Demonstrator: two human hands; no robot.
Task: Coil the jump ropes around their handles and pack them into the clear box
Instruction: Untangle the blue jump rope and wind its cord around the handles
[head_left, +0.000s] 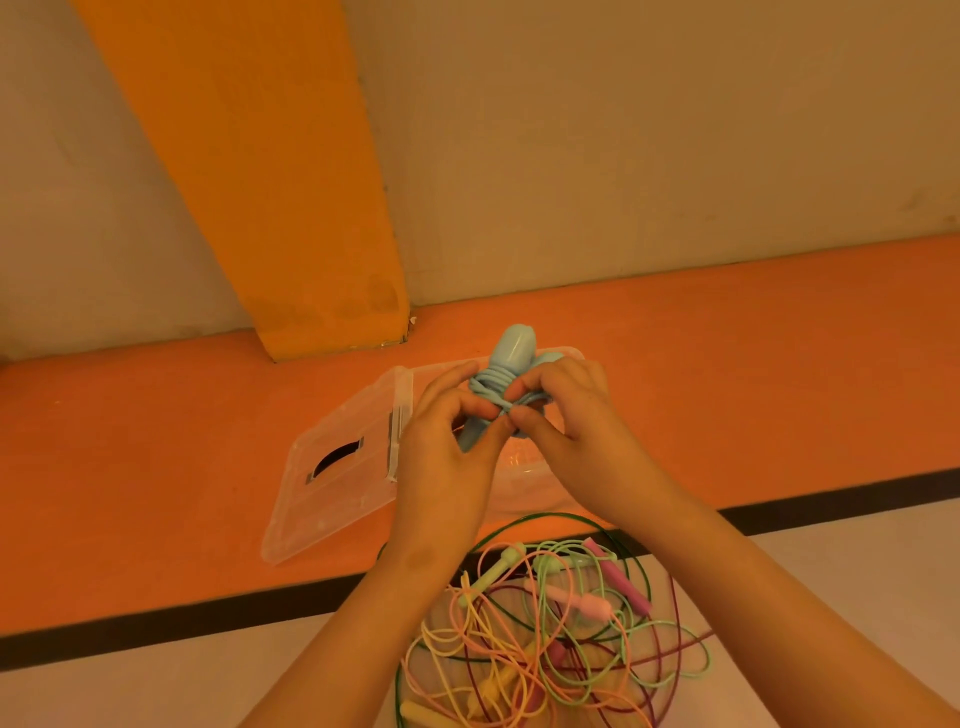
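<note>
Holding the blue jump rope (511, 358) up over the clear box (524, 480), just off the orange ledge (156, 467). Gripping the lower handle with the left hand (447, 441), fingers (457, 382) curled closed on it. Pinching the last turns of cord with the right hand (566, 415), thumb against forefinger. Wound snug round the paired handles, not yet in the box.

Watch that cord end. Likely to spring back off the handles on any easing of the pinch: springy-looking cord, no tuck in sight. Could also snag on the box rim going down, or sit too tall for the lid (337, 467) lying open to the left. And lower down, a real risk of hooking a forearm through a loop of the tangled pile (545, 623) on the pale floor (156, 696) and dragging it along.

Counting now: one blue rope in hand, two handles on it. One box, one lid. Two hands. In the pile, cords in roughly six colours (dark green, pale green, peach, yellow, pink, purple) and at least six handles showing. Too knotted for a firm count of ropes.
</note>
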